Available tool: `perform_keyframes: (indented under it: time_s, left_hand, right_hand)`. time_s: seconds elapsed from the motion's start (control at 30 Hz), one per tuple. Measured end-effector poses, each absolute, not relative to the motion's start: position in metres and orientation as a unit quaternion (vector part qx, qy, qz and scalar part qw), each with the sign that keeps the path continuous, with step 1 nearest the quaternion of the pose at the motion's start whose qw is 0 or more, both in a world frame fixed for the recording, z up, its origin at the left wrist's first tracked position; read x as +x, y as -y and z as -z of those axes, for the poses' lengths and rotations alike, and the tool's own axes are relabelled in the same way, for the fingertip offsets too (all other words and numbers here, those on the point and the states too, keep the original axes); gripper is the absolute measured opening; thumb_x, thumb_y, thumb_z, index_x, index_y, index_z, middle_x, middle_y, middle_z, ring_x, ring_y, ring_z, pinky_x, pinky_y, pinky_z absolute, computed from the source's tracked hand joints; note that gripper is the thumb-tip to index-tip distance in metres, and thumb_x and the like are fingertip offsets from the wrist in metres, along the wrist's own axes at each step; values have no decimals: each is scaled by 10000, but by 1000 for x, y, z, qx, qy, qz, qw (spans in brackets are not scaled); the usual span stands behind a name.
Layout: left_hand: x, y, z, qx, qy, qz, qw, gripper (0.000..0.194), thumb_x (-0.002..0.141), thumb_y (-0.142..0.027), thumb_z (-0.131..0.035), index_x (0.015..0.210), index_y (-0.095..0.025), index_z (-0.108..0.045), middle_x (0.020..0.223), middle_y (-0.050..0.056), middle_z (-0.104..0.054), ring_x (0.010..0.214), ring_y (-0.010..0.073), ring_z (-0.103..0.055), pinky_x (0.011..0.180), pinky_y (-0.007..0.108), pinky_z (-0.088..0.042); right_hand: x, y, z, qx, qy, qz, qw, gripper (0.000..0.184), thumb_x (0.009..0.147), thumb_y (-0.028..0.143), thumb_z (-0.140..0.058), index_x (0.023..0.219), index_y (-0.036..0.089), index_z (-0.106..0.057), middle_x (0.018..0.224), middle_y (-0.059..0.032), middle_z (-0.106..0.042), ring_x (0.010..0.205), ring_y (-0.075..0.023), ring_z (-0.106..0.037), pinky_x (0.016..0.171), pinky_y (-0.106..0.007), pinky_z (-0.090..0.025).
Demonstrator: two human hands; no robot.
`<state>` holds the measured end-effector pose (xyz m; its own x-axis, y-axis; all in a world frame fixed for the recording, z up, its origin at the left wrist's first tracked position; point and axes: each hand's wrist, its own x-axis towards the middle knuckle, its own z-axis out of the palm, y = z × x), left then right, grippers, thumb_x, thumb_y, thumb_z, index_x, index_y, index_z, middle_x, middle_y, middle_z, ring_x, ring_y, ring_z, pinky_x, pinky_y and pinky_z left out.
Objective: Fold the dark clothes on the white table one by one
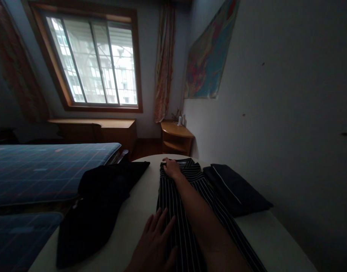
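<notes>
A black shirt with thin white stripes (pixel 172 200) lies stretched lengthwise on a pale round table (pixel 142 192), its collar at the far end. My right hand (pixel 171 168) reaches across it and rests on the shoulder beside the collar, fingers extended and apart. My right forearm covers part of the striped cloth. Closer to me, my left hand (pixel 155 236) is spread with its palm down, fingertips at the shirt's left edge. To the right sits a folded dark garment (pixel 238 190) with a thin light line. A crumpled black garment (pixel 96 211) lies on the left.
A bed with a blue plaid mattress (pixel 54 170) stands left of the table. Beyond are a low wooden desk (pixel 113 122) under the window (pixel 96 64) and a wooden corner shelf (pixel 177 130). A white wall (pixel 289 94) with a map-like poster (pixel 210 56) runs along the right.
</notes>
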<state>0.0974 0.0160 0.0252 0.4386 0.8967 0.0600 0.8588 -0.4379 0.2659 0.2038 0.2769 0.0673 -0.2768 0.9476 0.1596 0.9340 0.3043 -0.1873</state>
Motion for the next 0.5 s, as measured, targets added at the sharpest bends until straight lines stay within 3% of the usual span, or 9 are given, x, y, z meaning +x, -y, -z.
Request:
perform_keyframes:
  time_s: [0.13,0.23,0.37,0.43,0.5]
  left_hand:
    - [98,-16,-32,838,-526,-95,108,728,901,-435,-574,1553,-322,-269,1625,89,-177,1484,352,-171,1178,610,-225]
    - [99,-15,-36,835,-530,-97,112,723,895,-430,-582,1547,-321,-290,1622,89,-187,1483,352,-171,1178,606,-227]
    - [100,-12,-36,832,-536,-99,109,711,905,-433,-565,1548,-303,-291,1621,93,-189,1485,353,-157,1181,598,-222]
    - [100,-11,-34,832,-536,-103,102,705,908,-433,-562,1547,-297,-296,1618,97,-196,1484,357,-157,1180,599,-228]
    - [100,-12,-32,832,-536,-107,93,699,911,-433,-560,1546,-292,-303,1617,100,-198,1482,360,-162,1177,598,-239]
  right_hand:
    - [209,-257,-77,-543,831,13,120,388,987,201,-384,1320,297,-560,1383,-85,-557,1295,-251,-437,1048,-420,-315]
    - [208,-237,-81,-532,837,27,127,406,1000,209,-328,1349,248,-533,1389,-112,-540,1270,-248,-456,1040,-406,-331]
    - [204,-203,-70,-525,845,5,100,452,1001,441,-353,1315,206,-579,1345,-136,-587,1228,-288,-514,1028,-447,-363]
    - [204,-189,-61,-534,842,-29,70,610,986,564,-308,1433,188,-485,1479,-161,-477,1351,-345,-412,1088,-528,-292]
    - [206,-182,-52,-545,834,-77,43,730,967,644,-238,1540,200,-322,1610,-145,-271,1467,-378,-220,1147,-583,-154]
